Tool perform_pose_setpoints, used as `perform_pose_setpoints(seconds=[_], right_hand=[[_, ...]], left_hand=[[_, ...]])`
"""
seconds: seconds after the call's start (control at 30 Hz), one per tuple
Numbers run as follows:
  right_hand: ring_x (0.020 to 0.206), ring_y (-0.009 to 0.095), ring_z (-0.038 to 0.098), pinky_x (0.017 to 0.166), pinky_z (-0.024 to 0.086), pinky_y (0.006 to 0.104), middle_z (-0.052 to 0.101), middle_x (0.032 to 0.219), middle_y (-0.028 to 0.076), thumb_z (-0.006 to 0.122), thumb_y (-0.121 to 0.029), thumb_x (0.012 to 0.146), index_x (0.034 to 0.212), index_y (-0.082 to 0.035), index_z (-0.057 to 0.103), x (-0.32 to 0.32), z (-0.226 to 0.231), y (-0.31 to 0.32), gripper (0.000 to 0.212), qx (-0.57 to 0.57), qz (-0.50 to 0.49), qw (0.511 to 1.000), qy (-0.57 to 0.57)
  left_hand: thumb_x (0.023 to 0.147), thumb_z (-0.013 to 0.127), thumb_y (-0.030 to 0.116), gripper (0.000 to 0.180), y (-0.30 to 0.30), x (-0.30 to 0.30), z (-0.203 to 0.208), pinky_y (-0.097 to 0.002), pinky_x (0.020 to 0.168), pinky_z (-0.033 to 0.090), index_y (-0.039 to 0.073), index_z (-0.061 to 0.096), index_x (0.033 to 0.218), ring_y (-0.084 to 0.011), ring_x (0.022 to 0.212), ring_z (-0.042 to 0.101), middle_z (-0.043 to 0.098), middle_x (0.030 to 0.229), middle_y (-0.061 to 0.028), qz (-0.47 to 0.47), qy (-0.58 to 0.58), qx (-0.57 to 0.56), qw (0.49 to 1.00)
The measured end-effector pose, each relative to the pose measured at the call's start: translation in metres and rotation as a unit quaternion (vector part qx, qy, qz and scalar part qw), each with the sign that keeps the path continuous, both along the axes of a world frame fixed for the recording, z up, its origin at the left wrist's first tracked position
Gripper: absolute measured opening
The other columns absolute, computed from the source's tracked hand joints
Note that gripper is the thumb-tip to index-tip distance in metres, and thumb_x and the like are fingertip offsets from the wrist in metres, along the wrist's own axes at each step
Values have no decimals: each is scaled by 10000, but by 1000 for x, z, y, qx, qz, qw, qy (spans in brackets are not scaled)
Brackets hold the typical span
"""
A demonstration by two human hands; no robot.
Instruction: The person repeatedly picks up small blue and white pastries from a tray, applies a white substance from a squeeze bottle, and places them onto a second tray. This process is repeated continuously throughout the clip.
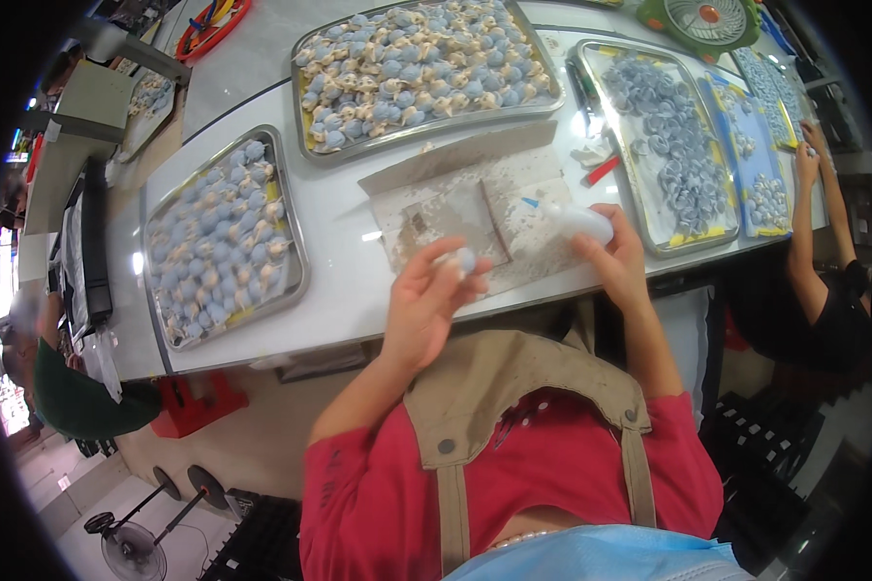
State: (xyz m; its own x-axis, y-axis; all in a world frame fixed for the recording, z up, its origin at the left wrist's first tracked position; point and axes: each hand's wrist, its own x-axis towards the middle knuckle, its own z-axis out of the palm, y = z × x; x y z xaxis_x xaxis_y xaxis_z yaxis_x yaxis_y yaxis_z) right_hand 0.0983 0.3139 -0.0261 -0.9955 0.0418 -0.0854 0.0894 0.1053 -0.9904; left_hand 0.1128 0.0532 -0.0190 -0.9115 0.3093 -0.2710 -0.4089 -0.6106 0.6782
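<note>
1. At the near edge of the white desk (pixel 344 218), right across from where I'm standing, a seated-looking worker has both hands raised over a sheet of cardboard (pixel 543 179), probably laid there to catch drips and spare the surface.
2. Their left hand (pixel 421 295) is half curled, thumb and fingertips pinching one small pale piece (pixel 466 259) above the cardboard's near edge; a light pinch likely leaves most of it exposed.
3. Their right hand (pixel 617 254) is wrapped partway round one white squeeze bottle (pixel 588 225), tilted so its blue tip (pixel 530 202) points left, I'd guess to keep the nozzle handy for the piece.
4. Three metal trays stand around the cardboard, presumably to keep everything within reach: a left tray (pixel 297 237) and a back tray (pixel 455 127), both with blue-and-cream pieces, and a right tray (pixel 693 246) of curved grey-blue pieces. Each holds too many to count from here.
5. One red-handled tool (pixel 603 171) lies between cardboard and right tray, and one green fan (pixel 712 19) sits at the far side.
6. Farther right, one co-worker's two hands (pixel 807 160) meet above the desk; what they grip, I can't tell.
</note>
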Motion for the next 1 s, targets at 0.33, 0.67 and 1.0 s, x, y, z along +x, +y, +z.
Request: perform_pose_setpoints(seconds=[0.33, 0.67, 1.0], right_hand=[[794, 77, 525, 717, 438, 223, 561, 919, 24, 628, -150, 867, 1085, -32, 480, 24, 9, -2, 288, -141, 0, 990, -5], [784, 58, 484, 670, 407, 207, 534, 888, 8, 674, -183, 831, 1027, -32, 503, 33, 22, -16, 302, -63, -2, 995, 76], [651, 168, 464, 575, 400, 262, 582, 728, 54, 815, -196, 651, 853, -31, 586, 28, 45, -27, 347, 208, -6, 940, 269]], left_hand=[[865, 579, 0, 352, 22, 10, -15, -233, 814, 463, 28, 511, 1209, -136, 941, 581, 569, 1115, -78, -5, 19, -68, 997], [841, 592, -41, 420, 20, 16, -11, -245, 820, 462, -27, 473, 1243, -126, 958, 569, 575, 1092, -89, -17, 21, -120, 992], [843, 595, -39, 404, 20, 18, -8, -211, 749, 474, -22, 487, 1232, -111, 875, 602, 634, 971, -104, -30, 24, -146, 988]])
